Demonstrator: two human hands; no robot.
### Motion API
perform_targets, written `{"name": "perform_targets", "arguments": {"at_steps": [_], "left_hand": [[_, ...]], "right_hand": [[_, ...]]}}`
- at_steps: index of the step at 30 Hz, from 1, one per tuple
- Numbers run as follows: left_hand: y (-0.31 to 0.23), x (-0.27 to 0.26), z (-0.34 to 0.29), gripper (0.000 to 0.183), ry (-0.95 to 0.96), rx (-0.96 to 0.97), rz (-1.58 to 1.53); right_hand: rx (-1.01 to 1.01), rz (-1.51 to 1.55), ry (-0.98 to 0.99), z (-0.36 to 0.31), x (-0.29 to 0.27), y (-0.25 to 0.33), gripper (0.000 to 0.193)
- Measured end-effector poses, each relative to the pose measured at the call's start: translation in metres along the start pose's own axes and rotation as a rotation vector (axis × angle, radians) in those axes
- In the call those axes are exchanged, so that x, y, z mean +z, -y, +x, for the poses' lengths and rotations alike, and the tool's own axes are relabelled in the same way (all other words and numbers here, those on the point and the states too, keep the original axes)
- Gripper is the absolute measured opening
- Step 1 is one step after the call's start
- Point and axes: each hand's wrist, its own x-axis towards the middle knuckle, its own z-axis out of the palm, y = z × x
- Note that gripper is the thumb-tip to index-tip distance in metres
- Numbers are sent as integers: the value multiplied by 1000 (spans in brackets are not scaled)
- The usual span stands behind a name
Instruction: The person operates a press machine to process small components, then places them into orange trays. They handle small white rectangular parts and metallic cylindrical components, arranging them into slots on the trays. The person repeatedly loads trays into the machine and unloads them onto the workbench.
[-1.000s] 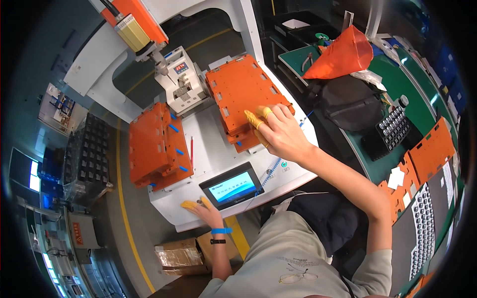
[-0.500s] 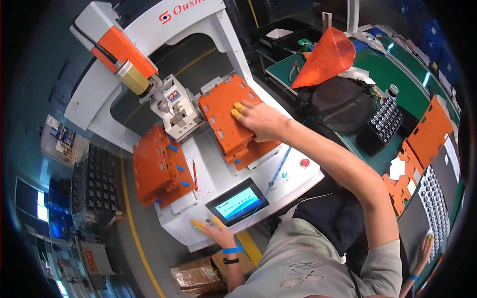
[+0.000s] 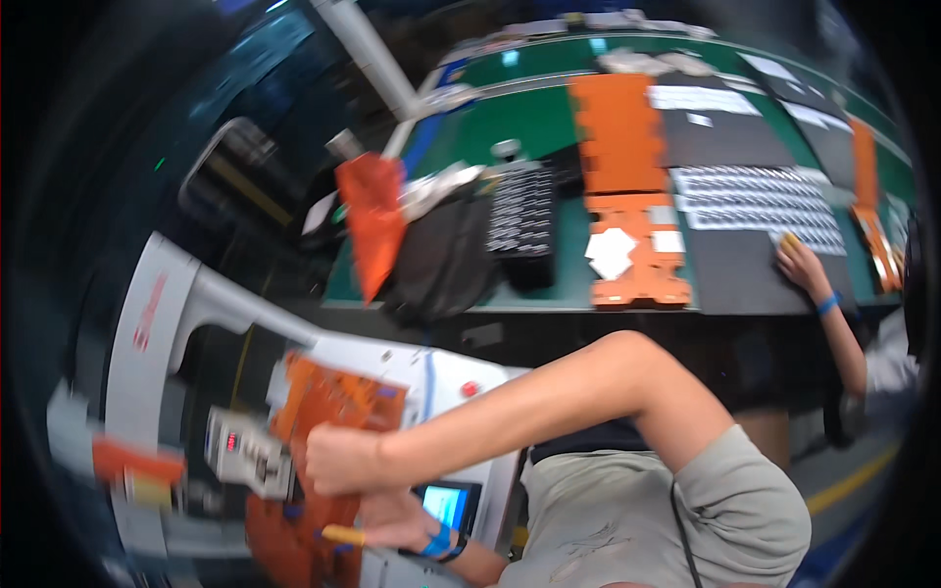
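The right hand (image 3: 343, 459) is seen curled near an orange plate (image 3: 335, 394); the left hand (image 3: 392, 519) is partly hidden; exact opening and grip cannot be determined.

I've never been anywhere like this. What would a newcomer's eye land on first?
Probably the bright orange boards at the lower left, with the person's curled right hand in front of them and the left hand just below it. Next might come the orange bag near the left end of the green table. Toward that table's right, another person's hand is beside rows of small pieces.
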Motion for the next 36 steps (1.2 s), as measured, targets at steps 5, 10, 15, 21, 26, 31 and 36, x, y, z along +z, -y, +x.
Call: {"name": "perform_targets", "arguments": {"at_steps": [5, 10, 15, 21, 26, 31, 36], "left_hand": [[16, -11, -8, 37, -558, 283, 399], [12, -34, -6, 41, -528, 249, 437], [67, -16, -10, 44, -418, -43, 625], [131, 8, -27, 50, -96, -479, 865], [175, 32, -43, 57, 371, -790, 950], [195, 54, -57, 64, 931, -1007, 893], [208, 81, -66, 72, 1450, -1069, 669]], "right_hand": [[-57, -254, 29, -37, 15, 9, 12], [33, 223, 86, -67, -15, -4, 44], [63, 343, -339, -101, -11, -23, 51], [567, 887, -387, -153, -73, -29, 74], [468, 1621, -569, -175, -70, -31, 73], [753, 1544, -1221, -220, -87, 2, 47], [1152, 1217, -1399, -289, -150, 81, 58]]}}
